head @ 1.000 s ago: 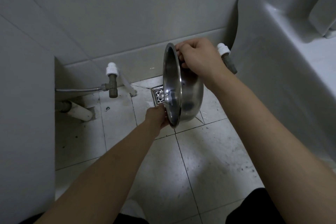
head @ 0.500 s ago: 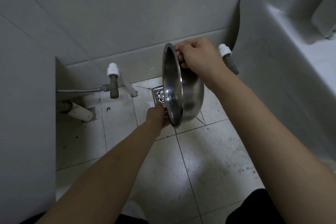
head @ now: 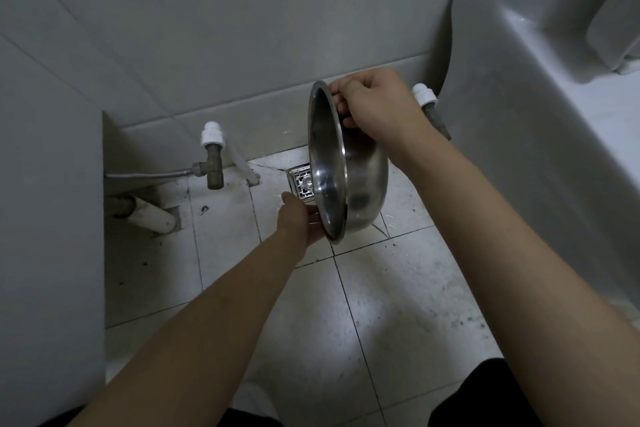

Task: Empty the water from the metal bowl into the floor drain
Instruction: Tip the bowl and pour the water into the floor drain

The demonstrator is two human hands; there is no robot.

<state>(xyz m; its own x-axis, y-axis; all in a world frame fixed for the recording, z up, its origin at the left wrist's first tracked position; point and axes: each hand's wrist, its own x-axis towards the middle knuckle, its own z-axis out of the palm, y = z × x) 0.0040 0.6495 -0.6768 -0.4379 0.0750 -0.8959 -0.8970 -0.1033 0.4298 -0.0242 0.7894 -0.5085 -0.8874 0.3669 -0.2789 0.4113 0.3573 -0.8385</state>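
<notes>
— Where's the metal bowl point(head: 360, 180) right now?

— I'm holding it up on its edge above the floor tiles point(head: 398, 305), its open side facing nine o'clock and its rounded bottom toward three. The rim runs nearly upright.

— And your hands?

— My right hand point(head: 375, 104) is closed over the rim at twelve o'clock, fingers curled onto the lip. My left hand point(head: 299, 222) grips the rim at six o'clock, from the nine o'clock side.

— The floor drain?

— The square metal floor drain point(head: 299, 182) sits in the tiles just at nine o'clock of the bowl, partly hidden behind the rim, by the foot of the wall.

— Any water showing?

— I can't tell; the inside looks shiny, with the grate reflected in it, but I can't make out a stream.

— What else is around?

— A brass valve with a white cap point(head: 213, 156) stands well off at nine o'clock, a braided hose point(head: 149, 175) running from it. A second white-capped fitting point(head: 424, 95) pokes out just past my right wrist, at two o'clock.
</notes>
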